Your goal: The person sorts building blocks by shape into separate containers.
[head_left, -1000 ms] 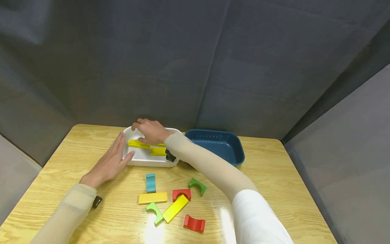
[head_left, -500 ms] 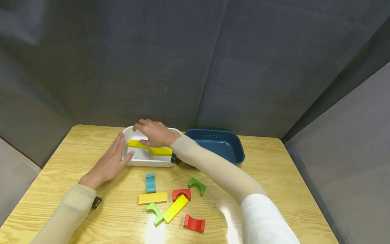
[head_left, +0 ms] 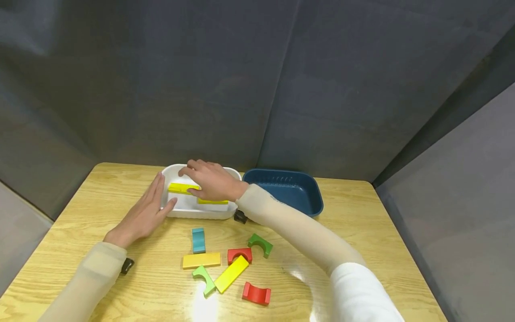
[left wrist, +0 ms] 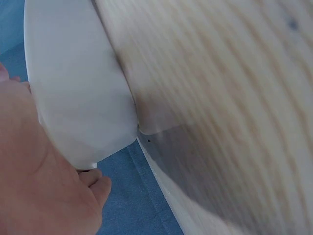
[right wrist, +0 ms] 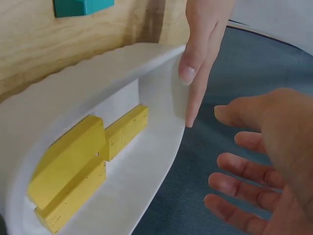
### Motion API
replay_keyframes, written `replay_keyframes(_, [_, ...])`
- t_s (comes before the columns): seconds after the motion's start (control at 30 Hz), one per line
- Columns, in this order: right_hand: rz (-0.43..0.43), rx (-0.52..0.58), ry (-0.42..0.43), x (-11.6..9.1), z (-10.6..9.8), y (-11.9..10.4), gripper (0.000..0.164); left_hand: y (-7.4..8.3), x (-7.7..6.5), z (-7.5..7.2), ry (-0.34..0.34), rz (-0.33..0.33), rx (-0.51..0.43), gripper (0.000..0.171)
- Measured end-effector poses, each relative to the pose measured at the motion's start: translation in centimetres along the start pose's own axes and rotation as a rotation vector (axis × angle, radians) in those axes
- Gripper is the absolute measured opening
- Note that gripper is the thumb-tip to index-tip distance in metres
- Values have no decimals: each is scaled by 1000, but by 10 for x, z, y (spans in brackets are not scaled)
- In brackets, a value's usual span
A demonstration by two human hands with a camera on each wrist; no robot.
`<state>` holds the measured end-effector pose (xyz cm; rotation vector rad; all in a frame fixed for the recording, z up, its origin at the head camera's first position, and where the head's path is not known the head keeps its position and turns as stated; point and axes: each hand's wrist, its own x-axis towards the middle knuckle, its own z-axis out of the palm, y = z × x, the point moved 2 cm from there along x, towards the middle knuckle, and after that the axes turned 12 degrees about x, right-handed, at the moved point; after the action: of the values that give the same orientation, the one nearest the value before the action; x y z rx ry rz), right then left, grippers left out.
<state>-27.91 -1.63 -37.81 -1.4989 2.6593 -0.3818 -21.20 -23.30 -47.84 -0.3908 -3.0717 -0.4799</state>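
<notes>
A white plastic tray [head_left: 201, 214] stands at the back of the table, with yellow rectangular blocks [head_left: 182, 188] lying inside it. My left hand [head_left: 141, 218] lies along the tray's left end, fingers straight against the outer wall, thumb at the front corner. Over the tray hovers my right hand [head_left: 215, 181], partly covering one yellow block. In the right wrist view the right hand's fingers [right wrist: 244, 176] are spread and loosely bent, with nothing between them. That view also shows three yellow blocks [right wrist: 73, 191] near one another on the tray floor.
A dark blue tray [head_left: 310, 197] stands right of the white one. In front lie a teal block [head_left: 199, 240], yellow planks [head_left: 232, 274], light green [head_left: 206, 281] and green arches [head_left: 260, 245], and red arched blocks [head_left: 256, 294]. A dark curtain [head_left: 201, 89] hangs behind the table.
My right hand has shifted a little to the right over the white tray, uncovering more of the left yellow block. My left hand stays at the tray's end.
</notes>
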Motion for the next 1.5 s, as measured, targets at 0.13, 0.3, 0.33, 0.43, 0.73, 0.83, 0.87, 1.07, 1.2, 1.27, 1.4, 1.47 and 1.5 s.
replay_keyframes(0.13, [-32,-22,20,-11,-3,-2,52,-1,2,0,4,0,10,91])
replay_keyframes(0.3, [-64,-38,40,-26,-4,-3,50,-2,3,1,2,-9,12,92])
replay_keyframes(0.33, [-67,-38,44,-29,-4,-3,50,-2,3,2,1,-12,10,92])
replay_keyframes(0.43, [-61,-22,52,-39,-3,-3,50,-2,2,2,-2,-16,5,92])
replay_keyframes(0.73, [-71,53,85,-67,-5,-8,49,1,1,-2,-2,0,-16,91])
replay_keyframes(0.83, [-76,66,79,-77,-3,-10,47,2,0,-1,3,4,-24,91])
replay_keyframes(0.87, [-71,73,74,-80,-1,-11,48,2,0,0,2,2,-26,91])
replay_keyframes(1.07, [-56,124,81,-99,5,-13,48,2,1,0,11,-2,-23,92])
replay_keyframes(1.2, [-83,153,93,-112,6,-17,48,1,2,-1,10,-5,-18,92])
replay_keyframes(1.27, [-100,153,97,-119,6,-20,48,1,1,-1,5,-9,-15,93])
replay_keyframes(1.4, [-130,123,114,-131,8,-25,47,0,1,0,-7,-15,-14,92])
replay_keyframes(1.47, [-136,112,127,-137,8,-28,46,0,0,1,-8,-16,-12,92])
replay_keyframes(1.5, [-139,110,131,-140,9,-30,47,0,0,1,-7,-15,-11,92])
